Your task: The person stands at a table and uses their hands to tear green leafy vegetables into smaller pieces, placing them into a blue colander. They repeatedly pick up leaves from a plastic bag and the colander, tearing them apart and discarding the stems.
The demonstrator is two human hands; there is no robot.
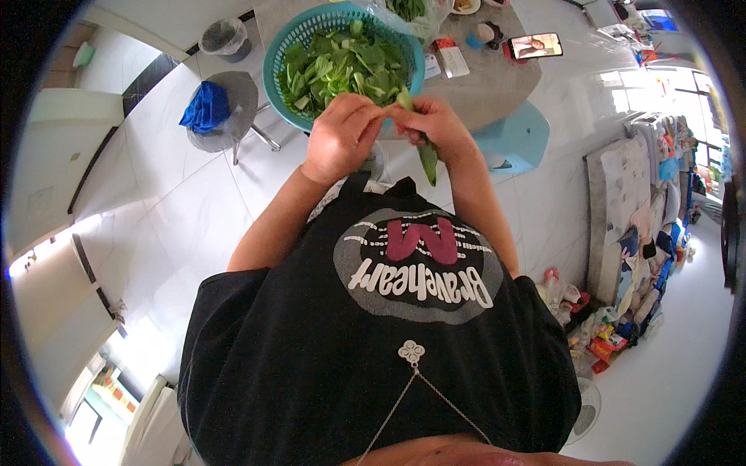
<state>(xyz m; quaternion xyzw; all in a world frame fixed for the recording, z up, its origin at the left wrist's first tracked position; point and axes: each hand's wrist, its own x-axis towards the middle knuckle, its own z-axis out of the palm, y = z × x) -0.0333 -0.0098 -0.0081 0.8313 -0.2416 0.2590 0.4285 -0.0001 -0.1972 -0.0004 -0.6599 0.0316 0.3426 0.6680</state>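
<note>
My right hand (434,125) grips a leafy green vegetable stalk (404,99); its pale stem shows above the fingers and a long dark leaf (429,163) hangs below them. Fingertips pinched, my left hand (344,137) meets the right one at the stalk. The exact bit between the left fingertips is hidden. Just beyond both hands stands a turquoise plastic colander (271,87), filled with loose green leaves and cut stems (344,64). Both hands are over the near edge of the table, at the colander's front rim.
The grey table (489,99) also bears a clear plastic bag of greens (408,9), a small red-and-white box (451,58) and a propped phone (535,46). A light-blue plastic stool (516,140) stands right; a round stool (245,105) with blue cloth (207,108) and a lined bin (224,38) stand left.
</note>
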